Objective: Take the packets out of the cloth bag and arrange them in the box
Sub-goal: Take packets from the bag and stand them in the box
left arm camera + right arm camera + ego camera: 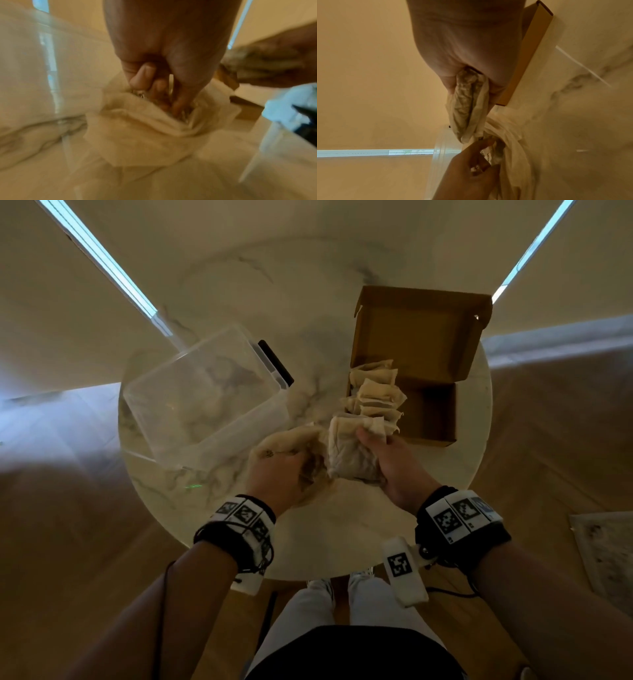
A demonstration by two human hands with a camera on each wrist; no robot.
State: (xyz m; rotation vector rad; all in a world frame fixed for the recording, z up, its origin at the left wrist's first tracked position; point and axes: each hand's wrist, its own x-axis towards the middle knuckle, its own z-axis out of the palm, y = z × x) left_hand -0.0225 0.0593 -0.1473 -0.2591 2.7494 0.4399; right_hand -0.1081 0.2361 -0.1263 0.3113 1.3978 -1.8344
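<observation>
Cream cloth is bunched on the near part of a round marble table (212,289): the cloth bag (291,440) lies crumpled there, its mouth turned toward the person. The bag's rim is gripped by the left hand (277,470), and in the left wrist view its fingers (144,75) are seen curled into the fabric opening, though that picture is blurred. Several pale packets (352,453), pressed together in a stack, are held by the right hand (394,460); the thumb is laid over their far edge and the fingers are wrapped beneath. In the right wrist view the stack (467,106) is seen pinched between thumb and fingers, just above the bag (510,148).

A brown cardboard box (431,412) is set on the far right part of the table, with its lid (421,333) folded back and open. A row of packets (375,392) is already stood along its left side, while the right side of the box floor is bare. The held stack is just beside the box's near left corner.

A clear plastic container (202,398) is placed on the left part of the table, tilted at an angle to the box.
</observation>
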